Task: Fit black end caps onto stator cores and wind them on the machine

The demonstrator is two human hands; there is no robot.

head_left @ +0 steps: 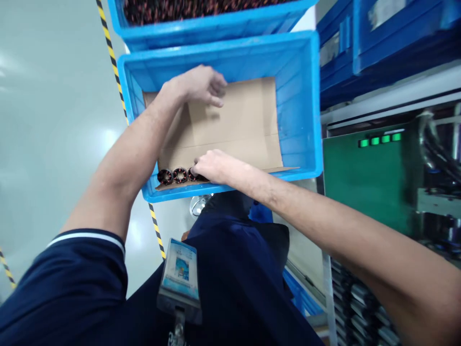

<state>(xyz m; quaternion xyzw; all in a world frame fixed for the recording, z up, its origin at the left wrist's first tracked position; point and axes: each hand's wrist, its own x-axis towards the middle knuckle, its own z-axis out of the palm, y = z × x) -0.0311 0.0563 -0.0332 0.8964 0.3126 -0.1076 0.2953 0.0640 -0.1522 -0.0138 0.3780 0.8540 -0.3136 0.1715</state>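
Observation:
My left hand (207, 86) hovers over the cardboard (245, 115) that lines a blue plastic bin (315, 105). Its fingers are loosely bent, the thumb stands apart, and nothing shows in it. My right hand (216, 166) is low at the bin's near wall, its fingers closed over a motor stator (191, 175), a small ring with dark and reddish windings, partly hidden by the fingers. To the left of it, two more stators (180, 175) sit side by side in the near left corner. What lies under the palm is hidden.
Behind this bin stands another blue bin (212, 31), full of dark, reddish wound parts. More blue bins (406, 38) are at the right, above a machine with a green panel (363, 182). Yellow-black tape (113, 60) marks the floor at left. A badge (182, 269) hangs at my chest.

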